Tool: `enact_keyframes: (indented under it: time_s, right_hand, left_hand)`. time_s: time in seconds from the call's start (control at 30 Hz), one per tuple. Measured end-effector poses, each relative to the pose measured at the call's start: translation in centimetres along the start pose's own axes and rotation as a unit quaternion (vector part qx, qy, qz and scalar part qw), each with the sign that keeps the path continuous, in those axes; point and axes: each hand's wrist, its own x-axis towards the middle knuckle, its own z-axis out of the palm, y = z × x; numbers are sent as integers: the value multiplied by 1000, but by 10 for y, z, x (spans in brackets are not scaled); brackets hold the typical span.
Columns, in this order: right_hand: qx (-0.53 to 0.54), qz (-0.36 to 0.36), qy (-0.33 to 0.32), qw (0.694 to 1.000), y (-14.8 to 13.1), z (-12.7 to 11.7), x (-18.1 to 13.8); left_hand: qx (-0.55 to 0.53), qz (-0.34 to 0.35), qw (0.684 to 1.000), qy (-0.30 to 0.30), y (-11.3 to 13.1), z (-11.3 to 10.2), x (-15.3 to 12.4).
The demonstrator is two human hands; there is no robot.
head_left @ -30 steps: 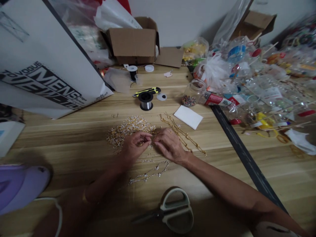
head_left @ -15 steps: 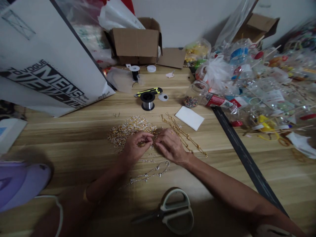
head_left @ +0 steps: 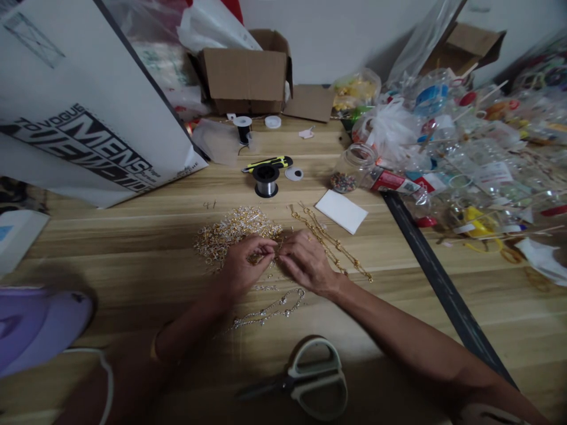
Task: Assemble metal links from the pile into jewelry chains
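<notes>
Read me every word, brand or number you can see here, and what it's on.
"TO VOGUE": large white package, at left.
"MENS": same package, in bold.
Its bottom bold line and small print: too unclear to read surely.
Red label beside the jar: too small to read.
White label among the clear bottles: too blurred.

The wood-grained table [head_left: 155, 248] carries a heap of small pieces [head_left: 239, 227], gold chains [head_left: 338, 244], a silver chain [head_left: 282, 301] and scissors [head_left: 290, 382].
</notes>
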Motion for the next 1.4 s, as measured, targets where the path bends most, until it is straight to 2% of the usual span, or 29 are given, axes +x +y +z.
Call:
enact_keyframes:
  time_s: [0.17,0.73,1.1,1.4]
  right_hand:
    - [-3,10,-10,1000,1,1,-1]
    - [-7,12,-21,1000,0,0,0]
    - [-9,13,-23,1000,0,1,0]
    - [-14,28,-23,999,1,1,0]
  left_hand:
    - [14,57,998,12,-2,1,0]
    - [63,132,989,21,0,0,1]
    - [65,115,991,12,3,0,0]
    - [23,88,996,4,0,0,2]
